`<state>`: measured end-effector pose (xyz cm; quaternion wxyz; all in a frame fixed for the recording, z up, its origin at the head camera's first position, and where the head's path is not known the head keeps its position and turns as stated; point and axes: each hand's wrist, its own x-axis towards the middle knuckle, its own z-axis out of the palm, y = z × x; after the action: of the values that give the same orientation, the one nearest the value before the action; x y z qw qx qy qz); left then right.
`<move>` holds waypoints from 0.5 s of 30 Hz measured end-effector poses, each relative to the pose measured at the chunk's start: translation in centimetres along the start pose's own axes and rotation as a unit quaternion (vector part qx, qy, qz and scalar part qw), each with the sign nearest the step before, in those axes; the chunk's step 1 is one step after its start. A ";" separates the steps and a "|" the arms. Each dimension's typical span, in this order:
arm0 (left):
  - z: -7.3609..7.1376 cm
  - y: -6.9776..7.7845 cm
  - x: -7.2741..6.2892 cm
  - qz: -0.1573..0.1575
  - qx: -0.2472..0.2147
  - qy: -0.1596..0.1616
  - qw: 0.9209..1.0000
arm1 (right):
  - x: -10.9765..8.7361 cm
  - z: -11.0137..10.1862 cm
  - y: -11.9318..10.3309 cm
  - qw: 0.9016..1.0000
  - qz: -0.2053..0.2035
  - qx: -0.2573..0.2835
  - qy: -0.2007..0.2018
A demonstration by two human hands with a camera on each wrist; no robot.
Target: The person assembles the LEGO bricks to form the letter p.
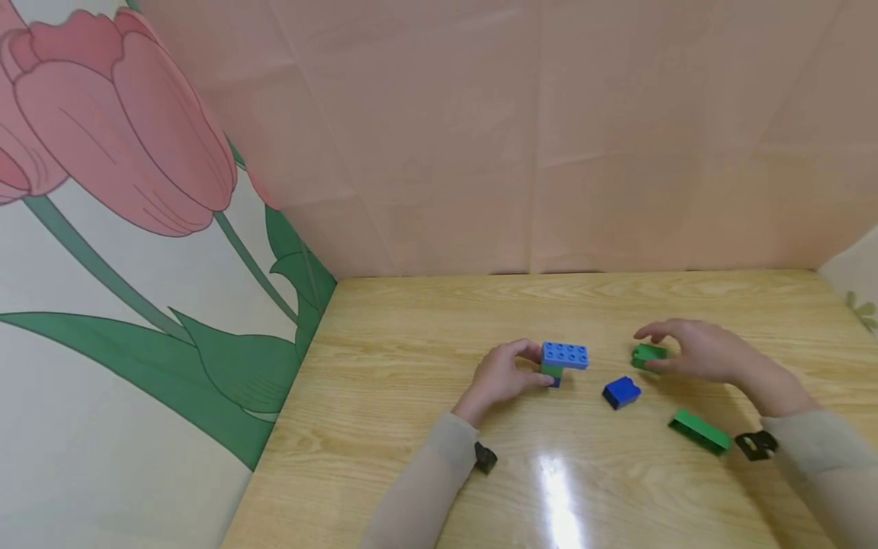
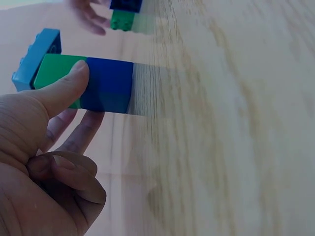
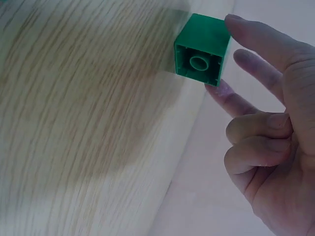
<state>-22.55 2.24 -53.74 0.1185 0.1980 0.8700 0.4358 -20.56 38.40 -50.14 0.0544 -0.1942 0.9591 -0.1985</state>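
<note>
My left hand (image 1: 504, 374) pinches a small stack of toy building bricks between thumb and fingers. On top lies a long light-blue brick (image 1: 565, 354), its studs up and one end overhanging. Below it come a green brick (image 2: 59, 71) and a dark-blue brick (image 2: 109, 83), with the thumb across their joint. My right hand (image 1: 706, 351) holds a small green brick (image 3: 203, 46) at its edges, thumb on one side and a fingertip on the opposite side. That brick lies on its side, its hollow underside facing the wrist camera. The other fingers are curled in toward the palm.
Between the hands lies a blue brick (image 1: 621, 392) on the wooden table (image 1: 384, 396). A long green brick (image 1: 700, 431) lies nearer, by the right wrist. Behind the table rises a pink-covered wall (image 1: 439, 152); a tulip-patterned panel (image 1: 137, 252) stands at left.
</note>
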 end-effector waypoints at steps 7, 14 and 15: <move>0.0 0.2 -0.1 -0.004 -0.002 0.000 1.000 | 0.5 0.6 0.2 0.999 0.000 -0.019 -0.026; -0.1 0.1 -0.1 -0.005 0.001 -0.001 1.000 | 0.8 0.9 0.4 0.999 -0.005 -0.026 -0.028; -0.1 0.1 -0.1 -0.005 0.001 -0.001 1.000 | 0.8 0.9 0.4 0.999 -0.006 -0.025 -0.029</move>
<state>-22.51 2.21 -53.59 0.1211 0.1944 0.8713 0.4340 -21.29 38.11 -51.15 0.0758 -0.2070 0.9607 -0.1687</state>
